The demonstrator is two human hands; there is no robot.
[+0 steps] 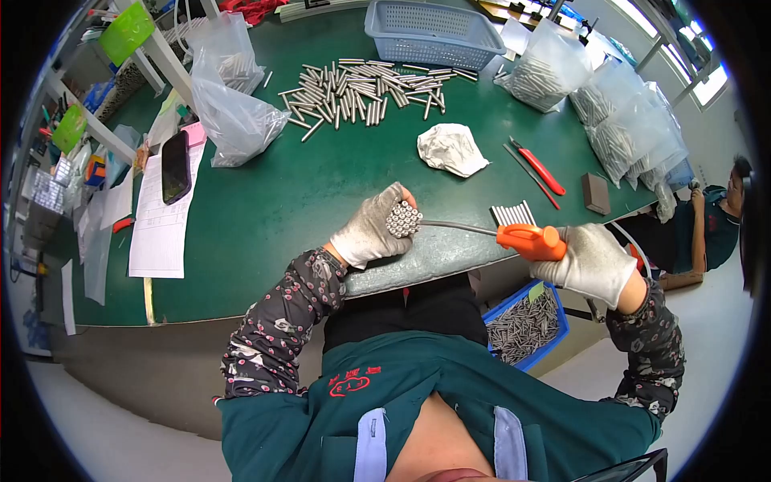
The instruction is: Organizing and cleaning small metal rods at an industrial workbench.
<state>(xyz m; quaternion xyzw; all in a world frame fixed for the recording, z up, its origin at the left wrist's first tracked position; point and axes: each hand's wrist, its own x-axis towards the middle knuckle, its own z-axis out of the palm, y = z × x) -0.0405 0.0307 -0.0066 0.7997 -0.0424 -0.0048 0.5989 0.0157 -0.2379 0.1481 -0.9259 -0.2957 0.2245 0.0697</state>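
My gloved left hand [372, 227] is closed round a bundle of metal pins [404, 219], their round ends turned toward my right side. In my gloved right hand [593, 261] is an orange air blow gun [532, 240]. Its thin metal tube [459, 226] reaches left, with the tip close beside the bundle; whether it touches I cannot tell. A short row of pins [512, 214] lies on the green table [281, 209] just behind the gun. Farther back, many loose pins [361, 90] are spread in a pile. A crumpled white cloth [451, 150] lies between pile and hands.
A blue-grey basket [434, 36] stands at the back. Bags of pins [550, 68] line the right, and another plastic bag [233, 120] stands left, near a phone [176, 167] on paper. Red-handled tools [540, 167] and a brown block [595, 194] lie right. Below the edge sits a blue bin [526, 325].
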